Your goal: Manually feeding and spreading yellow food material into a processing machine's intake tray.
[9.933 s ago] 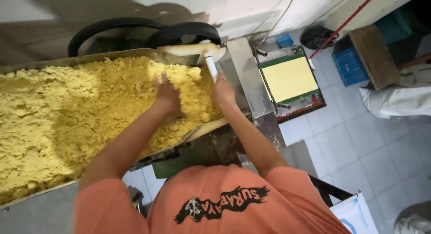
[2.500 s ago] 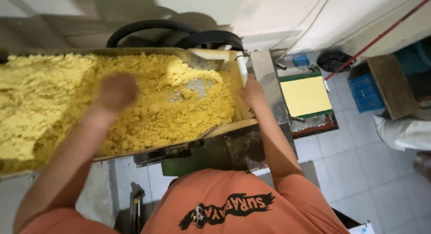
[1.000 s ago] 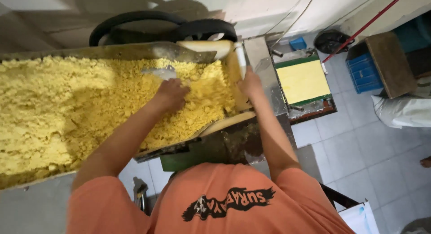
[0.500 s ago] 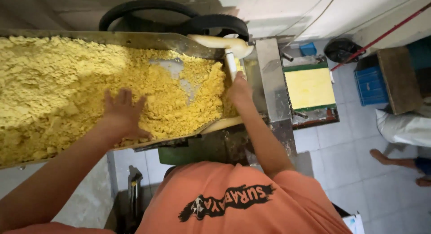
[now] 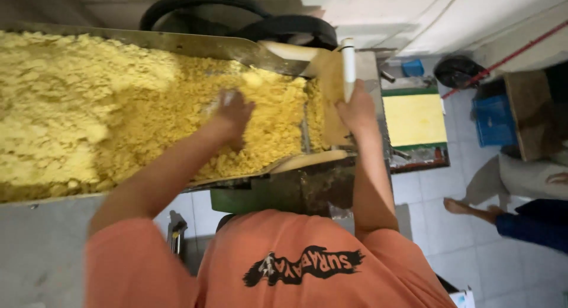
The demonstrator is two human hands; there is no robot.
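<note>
- The fingers [image 5: 235,102] of the left hand [image 5: 232,116] are a little spread and press down into the yellow crumbly dough [image 5: 118,113]; the fingertips are blurred, so I cannot tell if they pinch any of it.
- The fingers [image 5: 349,104] of the right hand [image 5: 357,114] are pressed together and curl at the lower end of a white rod [image 5: 348,65] — whether they fully close around it, I cannot tell.
- This rod stands almost upright at the right end of the heap, just beside a smooth, pale yellow sheet of dough [image 5: 331,83].
- The crumbly dough fills a long metal trough [image 5: 195,44], which takes up the left and middle part of the view. The heap is higher and paler on the left, and lower and more deep yellow near the left hand.
- Both forearms reach forward from an orange shirt [image 5: 296,261] with a dark print, at the bottom of the view.
- Behind the trough, two black wheels [image 5: 236,12] show with a belt around them.
- Under the trough there is a green machine body [image 5: 266,195].
- To the right, on the tiled floor [image 5: 438,213], lies a flat yellow panel with a green frame [image 5: 414,119]; further right are a blue crate [image 5: 494,119] and a brown box [image 5: 526,113].
- Near the right edge, another person's bare foot [image 5: 458,206] rests on the floor — well apart from the two hands.
</note>
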